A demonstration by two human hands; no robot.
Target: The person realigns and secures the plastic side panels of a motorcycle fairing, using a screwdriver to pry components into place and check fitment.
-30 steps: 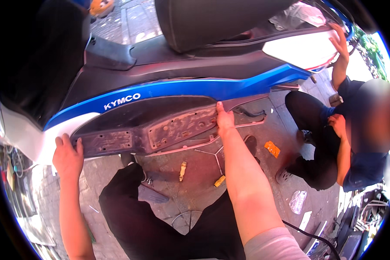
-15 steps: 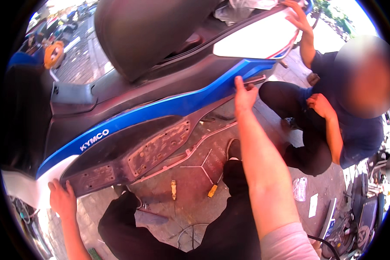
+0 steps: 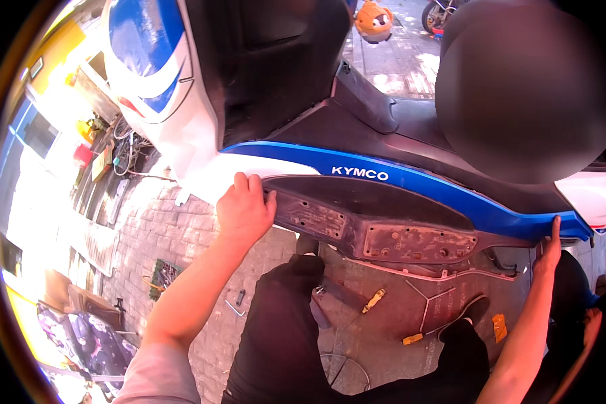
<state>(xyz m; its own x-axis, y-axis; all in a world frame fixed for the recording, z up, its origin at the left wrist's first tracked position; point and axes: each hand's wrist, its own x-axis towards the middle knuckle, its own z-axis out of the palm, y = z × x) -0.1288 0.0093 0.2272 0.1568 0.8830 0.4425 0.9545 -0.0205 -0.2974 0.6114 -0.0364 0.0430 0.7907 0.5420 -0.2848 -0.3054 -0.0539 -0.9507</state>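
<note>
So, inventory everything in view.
scooter: one, white-blue-black, upper middle
footboard panel: one, dark, scooter's lower side
strip: one, pinkish, ground below
Y-shaped tool: one, grey, ground right
pieces: two, yellow, near tool
packet: one, orange, lower right
tray: one, green, left ground
cloth: one, purple, lower left
figure: one, orange, top
co-worker: one, dark-clothed, right edge
clutter: uncountable, mixed, left
trouser legs: two, black, lower middle
left hand: one, bare, panel's left end
right hand: one, bare, blue trim's rear

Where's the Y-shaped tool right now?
Head view, right of centre: the Y-shaped tool lies on the ground, below the footboard in the picture, just left of the right shoe.
</note>
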